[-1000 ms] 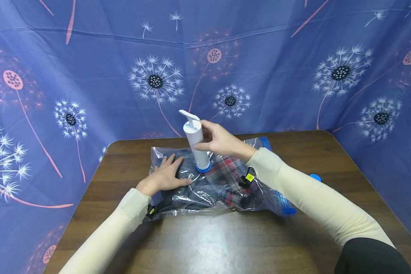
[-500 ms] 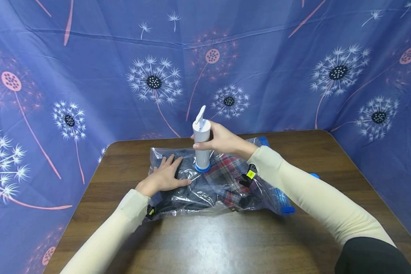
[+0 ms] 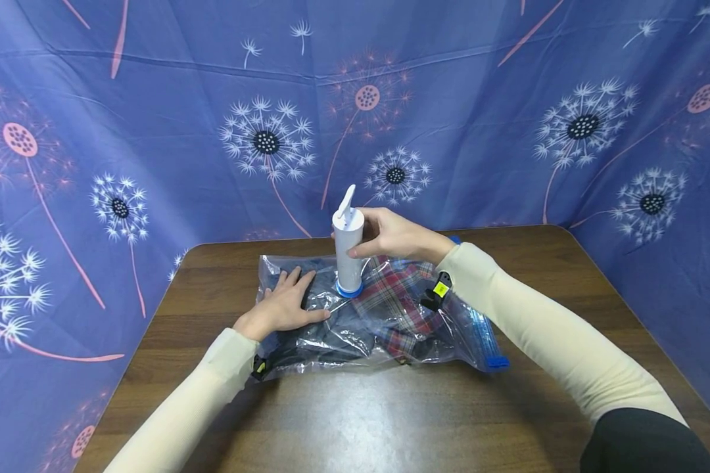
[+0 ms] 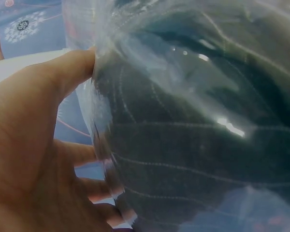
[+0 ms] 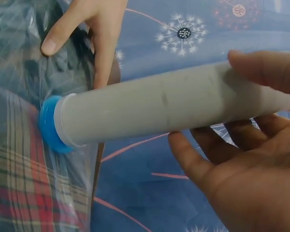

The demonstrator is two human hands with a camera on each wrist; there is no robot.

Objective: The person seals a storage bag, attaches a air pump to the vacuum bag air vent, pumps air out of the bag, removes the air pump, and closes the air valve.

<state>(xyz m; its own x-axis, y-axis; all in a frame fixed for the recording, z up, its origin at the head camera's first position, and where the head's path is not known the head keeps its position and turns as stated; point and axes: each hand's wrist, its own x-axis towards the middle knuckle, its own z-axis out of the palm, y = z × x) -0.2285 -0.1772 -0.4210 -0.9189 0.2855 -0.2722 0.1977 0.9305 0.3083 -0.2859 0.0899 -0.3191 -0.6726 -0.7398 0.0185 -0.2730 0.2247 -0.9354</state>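
Note:
A white hand pump point(image 3: 349, 253) with a T-shaped handle stands nearly upright on a clear plastic vacuum bag point(image 3: 367, 355). Its base meets a blue valve ring point(image 5: 53, 123) on the bag. Dark clothing point(image 4: 183, 145) and a red plaid garment point(image 3: 399, 295) lie inside the bag. My right hand point(image 3: 393, 234) holds the pump's barrel, thumb on one side and curled fingers on the other. With fingers spread, my left hand point(image 3: 281, 307) presses flat on the bag's left part, to the left of the pump.
The bag lies on a brown wooden table point(image 3: 307, 420), its blue zip edge point(image 3: 491, 341) at the right end under my right forearm. Behind the table hangs a blue curtain point(image 3: 479, 131) with a dandelion pattern.
The pump has come from a leftward tilt to nearly upright, and its handle has turned. My right hand has shifted slightly to the right around the barrel. The left hand stays put.

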